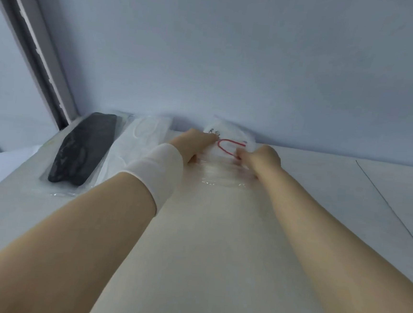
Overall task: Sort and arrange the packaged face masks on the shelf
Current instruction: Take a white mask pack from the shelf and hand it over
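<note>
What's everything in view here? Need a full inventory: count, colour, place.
black face mask in clear plastic package: 1, black, flat at the shelf's far left
plain white face mask in clear plastic package: 1, white, directly right of the black one
white face mask with red ear loop in clear plastic package: 1, white and red, at the back of the shelf by the wall, between both grips
off-white shelf board: 1, off-white, under all three packages
pale blue-grey wall: 1, behind the shelf
dark grey upright strip: 1, far left
white wrist sleeve: 1, white, on the left wrist
left grip: bare hand, holds the red-loop package's left edge
right grip: bare hand, pinches its right edge
</note>
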Available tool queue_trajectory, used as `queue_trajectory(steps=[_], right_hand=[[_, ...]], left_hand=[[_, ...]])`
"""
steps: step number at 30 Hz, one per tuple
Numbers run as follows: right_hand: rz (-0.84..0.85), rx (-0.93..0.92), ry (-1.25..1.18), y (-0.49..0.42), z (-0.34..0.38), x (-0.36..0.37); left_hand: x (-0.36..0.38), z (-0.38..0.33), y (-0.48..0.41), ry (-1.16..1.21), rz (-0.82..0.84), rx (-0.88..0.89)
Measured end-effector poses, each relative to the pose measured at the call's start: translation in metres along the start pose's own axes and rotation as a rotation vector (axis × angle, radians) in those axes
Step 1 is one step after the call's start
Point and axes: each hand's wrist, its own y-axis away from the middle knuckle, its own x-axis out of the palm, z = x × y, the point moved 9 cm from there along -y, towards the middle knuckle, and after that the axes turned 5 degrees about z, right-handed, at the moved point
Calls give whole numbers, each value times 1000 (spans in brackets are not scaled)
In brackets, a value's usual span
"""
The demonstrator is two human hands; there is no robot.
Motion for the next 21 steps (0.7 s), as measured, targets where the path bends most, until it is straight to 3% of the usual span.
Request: queue_trajectory(steps=[5, 11, 16, 18, 21], right_hand=[[34, -33, -71, 3, -5, 0], [54, -143, -240, 12, -10, 2], [170, -216, -512, 42, -5, 0], [141, -292, -592, 62, 1, -8], [24, -444, -537, 98, 13, -14]], left_hand=[[11, 3, -8, 181, 102, -7], [19, -5, 1, 450, 219, 110], [8, -13, 33, 573, 175, 299], [1, -14, 49, 628, 197, 397], [-15, -18, 79, 522, 206, 574]])
